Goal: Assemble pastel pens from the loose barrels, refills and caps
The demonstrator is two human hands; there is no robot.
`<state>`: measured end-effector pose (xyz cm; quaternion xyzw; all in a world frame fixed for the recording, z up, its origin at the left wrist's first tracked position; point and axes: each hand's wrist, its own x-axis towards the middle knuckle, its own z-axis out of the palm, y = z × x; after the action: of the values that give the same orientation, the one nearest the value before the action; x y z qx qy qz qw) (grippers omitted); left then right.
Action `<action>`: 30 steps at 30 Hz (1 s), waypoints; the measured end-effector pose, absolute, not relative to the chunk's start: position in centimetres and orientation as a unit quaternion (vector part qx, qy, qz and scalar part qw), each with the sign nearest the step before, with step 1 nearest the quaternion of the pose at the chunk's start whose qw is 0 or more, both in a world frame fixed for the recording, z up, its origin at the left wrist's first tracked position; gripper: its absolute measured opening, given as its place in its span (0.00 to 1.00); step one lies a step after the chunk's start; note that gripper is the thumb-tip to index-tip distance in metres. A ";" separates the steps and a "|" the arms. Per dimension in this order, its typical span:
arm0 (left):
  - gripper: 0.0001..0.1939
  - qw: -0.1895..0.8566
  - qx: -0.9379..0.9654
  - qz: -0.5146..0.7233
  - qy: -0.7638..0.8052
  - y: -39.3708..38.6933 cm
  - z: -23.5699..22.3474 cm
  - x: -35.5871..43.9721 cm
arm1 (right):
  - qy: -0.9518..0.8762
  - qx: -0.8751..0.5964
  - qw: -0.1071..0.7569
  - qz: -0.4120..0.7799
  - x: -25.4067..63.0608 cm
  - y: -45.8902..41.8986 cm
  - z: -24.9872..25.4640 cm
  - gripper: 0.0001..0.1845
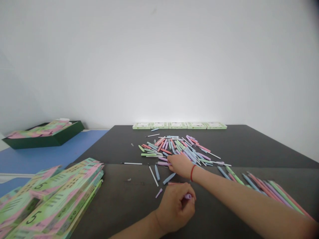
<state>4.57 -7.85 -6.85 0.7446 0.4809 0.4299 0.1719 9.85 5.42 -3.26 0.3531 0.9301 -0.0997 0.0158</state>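
In the head view my left hand (175, 205) is closed around a purple pen barrel (188, 196), whose round end shows between thumb and forefinger. A red pen part (174, 183) lies just behind it. My right hand (181, 165), with a red cord on the wrist, reaches across to the near edge of a pile of pen parts (171, 144). Its fingertips close on a purple pen barrel (162, 163) there. Near both hands lie a blue barrel (169, 178), another blue barrel (157, 173), a white refill (153, 176) and a small purple piece (159, 193).
Assembled-looking pens (271, 191) lie in a row at the right, partly under my right forearm. Stacked printed packets (54, 199) fill the left front. A green tray (57, 137) of packets stands on a blue surface. Several flat boxes (177, 125) line the table's far edge.
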 end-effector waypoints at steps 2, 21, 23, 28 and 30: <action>0.07 0.174 0.718 0.446 0.506 -7.6 -7.0 4.5 | 0.932 0.348 0.020 -0.096 10.8 5.2 -2.4 0.11; 0.06 0.199 0.752 0.307 0.548 -8.6 -5.6 5.4 | 0.923 0.353 0.002 -0.152 21.5 -2.5 5.8 0.09; 0.05 0.229 0.714 0.358 0.556 -8.4 -5.6 5.4 | 0.906 0.379 -0.065 -0.179 22.2 -2.5 6.1 0.11; 0.09 0.270 0.673 0.441 0.529 -8.1 -6.1 5.3 | 0.882 0.374 -0.137 -0.251 24.4 -2.3 5.9 0.12; 0.10 0.268 0.681 0.440 0.521 -8.3 -6.2 5.3 | 0.872 0.360 -0.150 -0.297 24.7 -2.6 5.9 0.13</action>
<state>5.28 -8.27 -6.15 0.6809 0.5207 0.4398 0.2682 24.73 -2.57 5.89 0.3599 0.8715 -0.2974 -0.1498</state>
